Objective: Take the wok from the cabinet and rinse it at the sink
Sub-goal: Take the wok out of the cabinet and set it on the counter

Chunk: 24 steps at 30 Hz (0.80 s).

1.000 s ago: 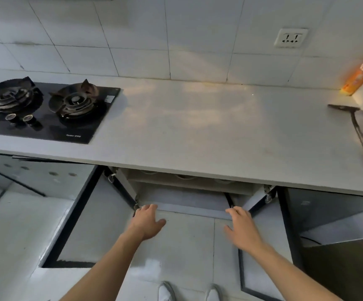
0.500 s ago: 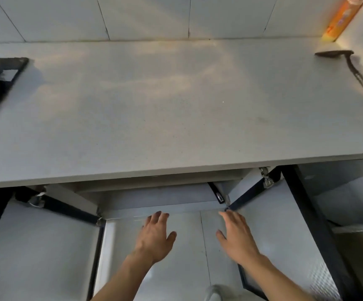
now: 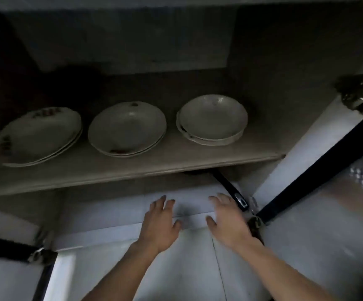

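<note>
Both hands out, fingers spread and relaxed, holding nothing: left hand [image 3: 160,224], right hand [image 3: 228,222], at the front edge of the open cabinet [image 3: 132,51]. Just beyond the right hand's fingertips, the wok [image 3: 230,187], only its dark handle poking out from under the shelf [image 3: 132,168]. Up on the shelf, three stacks of plates [image 3: 126,129], side by side.

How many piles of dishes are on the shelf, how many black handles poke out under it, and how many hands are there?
Piles of pale dishes on the shelf: 3 (left pile, middle pile, right pile)
Black pan handle sticking out below the shelf: 1
Bare hands: 2 (left hand, right hand)
Total: 6
</note>
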Each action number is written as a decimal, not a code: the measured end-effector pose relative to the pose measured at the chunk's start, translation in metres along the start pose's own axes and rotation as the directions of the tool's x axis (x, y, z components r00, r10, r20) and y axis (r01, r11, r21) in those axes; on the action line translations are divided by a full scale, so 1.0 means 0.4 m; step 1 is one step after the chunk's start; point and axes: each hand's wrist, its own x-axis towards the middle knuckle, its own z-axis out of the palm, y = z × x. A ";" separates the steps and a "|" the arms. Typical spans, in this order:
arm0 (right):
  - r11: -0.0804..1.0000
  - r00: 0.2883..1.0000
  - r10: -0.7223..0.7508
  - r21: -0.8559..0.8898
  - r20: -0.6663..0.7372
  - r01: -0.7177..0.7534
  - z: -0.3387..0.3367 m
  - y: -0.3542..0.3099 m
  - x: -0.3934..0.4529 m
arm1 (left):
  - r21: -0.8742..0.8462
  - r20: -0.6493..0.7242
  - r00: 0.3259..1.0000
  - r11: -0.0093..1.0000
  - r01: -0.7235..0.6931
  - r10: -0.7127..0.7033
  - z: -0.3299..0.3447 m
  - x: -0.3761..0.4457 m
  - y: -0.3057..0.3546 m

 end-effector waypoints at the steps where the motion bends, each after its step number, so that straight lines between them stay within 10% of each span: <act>1: 1.000 1.000 -0.008 -0.015 -0.022 0.008 0.031 0.016 0.024 | 0.022 -0.014 1.000 1.000 -0.021 0.021 0.031 0.028 -0.016; 24: 0.988 0.993 0.068 -0.133 -0.096 -0.080 0.169 0.265 0.222 | 0.071 -0.178 0.975 0.990 -0.119 0.130 0.207 0.154 -0.095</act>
